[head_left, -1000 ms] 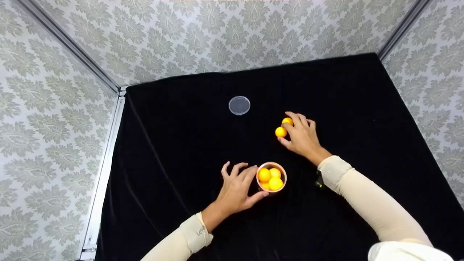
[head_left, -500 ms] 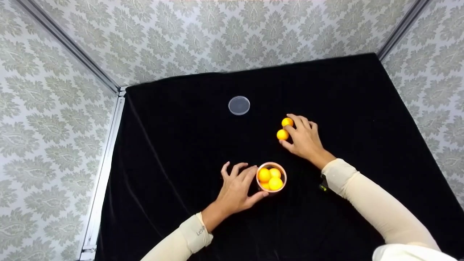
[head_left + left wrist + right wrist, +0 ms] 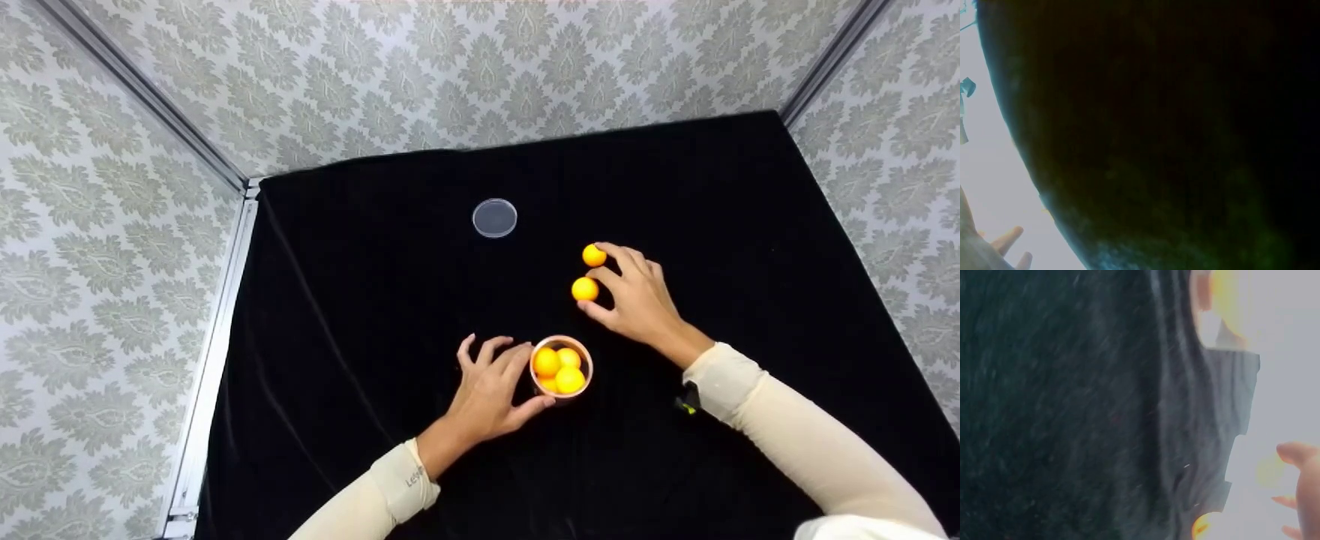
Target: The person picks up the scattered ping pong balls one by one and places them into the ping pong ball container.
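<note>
In the head view my left hand point(image 3: 487, 394) holds a round, see-through cup point(image 3: 590, 367), thumb at its near side and index finger at its left rim. Several orange ping-pong balls point(image 3: 570, 379) fill the cup. Farther right, my right hand point(image 3: 641, 304) pinches an orange ping-pong ball point(image 3: 585, 289) between thumb and index finger. Another orange ping-pong ball point(image 3: 594, 256) lies just beyond it, at the tip of the right middle finger. The right wrist view is washed out at right, where fingertips point(image 3: 1294, 453) show. Only fingers point(image 3: 1009, 241) show in the left wrist view's lower-left corner.
A clear round lid point(image 3: 495, 218) lies flat toward the back of the black-clothed table point(image 3: 375, 247). Patterned wall panels point(image 3: 480, 75) and a metal frame post point(image 3: 217, 352) border the table behind and at left.
My right hand has drawn back toward the near right. The pinched ball came nearer to the cup, widening its gap from the other ball. My left hand and the cup stay put.
</note>
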A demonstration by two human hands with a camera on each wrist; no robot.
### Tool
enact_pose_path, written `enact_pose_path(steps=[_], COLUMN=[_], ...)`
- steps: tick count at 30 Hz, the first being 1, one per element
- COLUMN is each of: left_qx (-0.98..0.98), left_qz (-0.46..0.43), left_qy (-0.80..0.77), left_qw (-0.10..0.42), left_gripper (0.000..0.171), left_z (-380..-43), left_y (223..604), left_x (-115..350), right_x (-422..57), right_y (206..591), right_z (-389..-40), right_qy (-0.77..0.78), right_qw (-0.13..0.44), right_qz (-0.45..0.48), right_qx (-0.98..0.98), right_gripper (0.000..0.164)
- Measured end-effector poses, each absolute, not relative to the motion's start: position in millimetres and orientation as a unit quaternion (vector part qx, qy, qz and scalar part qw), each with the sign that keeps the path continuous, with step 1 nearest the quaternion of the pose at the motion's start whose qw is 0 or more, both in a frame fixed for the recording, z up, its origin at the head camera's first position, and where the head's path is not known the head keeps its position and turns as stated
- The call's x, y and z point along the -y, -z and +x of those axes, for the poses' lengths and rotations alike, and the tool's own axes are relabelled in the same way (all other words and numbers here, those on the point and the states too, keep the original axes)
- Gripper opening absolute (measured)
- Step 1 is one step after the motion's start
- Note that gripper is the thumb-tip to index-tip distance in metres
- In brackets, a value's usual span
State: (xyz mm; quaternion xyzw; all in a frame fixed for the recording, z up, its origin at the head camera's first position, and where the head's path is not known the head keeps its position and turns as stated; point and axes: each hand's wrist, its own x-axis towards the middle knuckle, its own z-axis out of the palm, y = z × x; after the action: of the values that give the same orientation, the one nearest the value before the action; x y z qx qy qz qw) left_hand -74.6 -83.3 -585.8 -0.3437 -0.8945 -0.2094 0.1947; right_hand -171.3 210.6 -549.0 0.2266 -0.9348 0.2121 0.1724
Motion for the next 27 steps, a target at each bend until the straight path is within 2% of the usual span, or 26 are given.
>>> enact_pose_path(steps=[15,27], left_qx=[0.894,0.895], left_qz=[-0.343,-0.342], left_qy=[0.213,0.211], left_qw=[0.195,0.194], left_gripper=[0.077,0.077], left_z=[-74.5,-73.2], left_y=[583.4,582.9], left_x=[82.8,83.0], right_x=[-191.7,-186.6], right_y=[502.1,493.4], right_z=[-124.5,-101.3], right_qy=[-0.283,-0.286], right_qw=[0.191,0.210], right_qz=[0.299,0.356], right_qx=[0.891,0.864], right_gripper=[0.038,0.040])
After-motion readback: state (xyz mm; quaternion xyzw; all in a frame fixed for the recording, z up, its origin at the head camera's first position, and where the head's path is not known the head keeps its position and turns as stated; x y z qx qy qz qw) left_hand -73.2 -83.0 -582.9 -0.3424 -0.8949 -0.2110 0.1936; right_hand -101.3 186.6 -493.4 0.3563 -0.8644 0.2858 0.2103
